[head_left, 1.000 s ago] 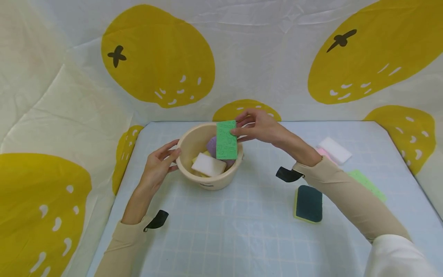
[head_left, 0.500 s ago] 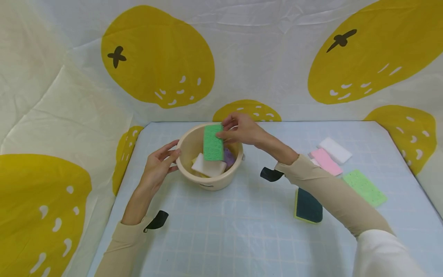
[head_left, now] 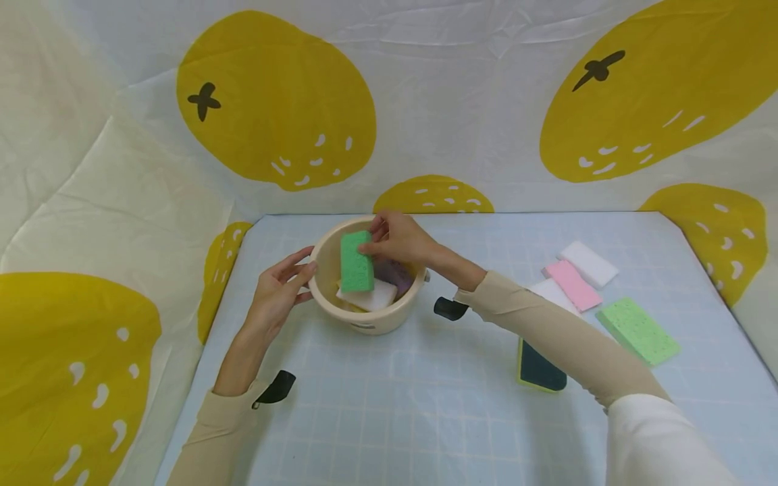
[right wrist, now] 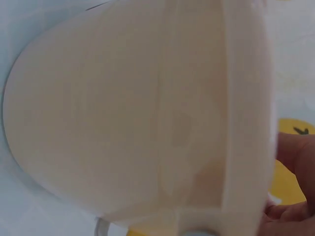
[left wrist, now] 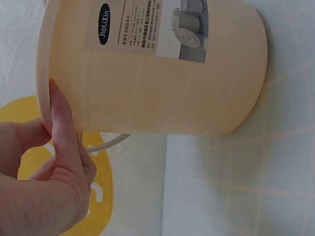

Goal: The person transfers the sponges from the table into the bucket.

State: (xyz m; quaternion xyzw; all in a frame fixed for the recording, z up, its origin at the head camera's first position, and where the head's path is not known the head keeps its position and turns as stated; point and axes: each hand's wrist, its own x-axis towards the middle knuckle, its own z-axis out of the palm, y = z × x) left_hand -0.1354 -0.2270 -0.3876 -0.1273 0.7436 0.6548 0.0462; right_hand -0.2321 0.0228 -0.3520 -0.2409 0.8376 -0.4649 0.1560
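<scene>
My left hand [head_left: 273, 297] holds the rim of a cream plastic bucket [head_left: 378, 325] on its left side. In the left wrist view, the fingers and thumb pinch that rim above a printed label [left wrist: 147, 29]. My right hand [head_left: 401, 237] reaches over the bucket's far right side and pinches a green sponge [head_left: 356, 264] by its right edge, tilted inside the mouth. Beneath it lie a white sponge [head_left: 369, 297] and a purple sponge [head_left: 395, 273], partly covered. In the right wrist view, the bucket wall [right wrist: 123, 108] hides the green sponge.
On the table's right lie a white sponge [head_left: 588, 264], a pink sponge [head_left: 573, 285], another white piece [head_left: 554, 294] and a light green sponge [head_left: 639, 331]. A dark-topped scouring sponge [head_left: 541, 366] is partly under the right sleeve. Lemon-print sheeting [head_left: 456, 101] stands behind.
My right hand has moved left and down with the green sponge, from the bucket's right rim into its mouth. The left hand and the bucket have stayed in place.
</scene>
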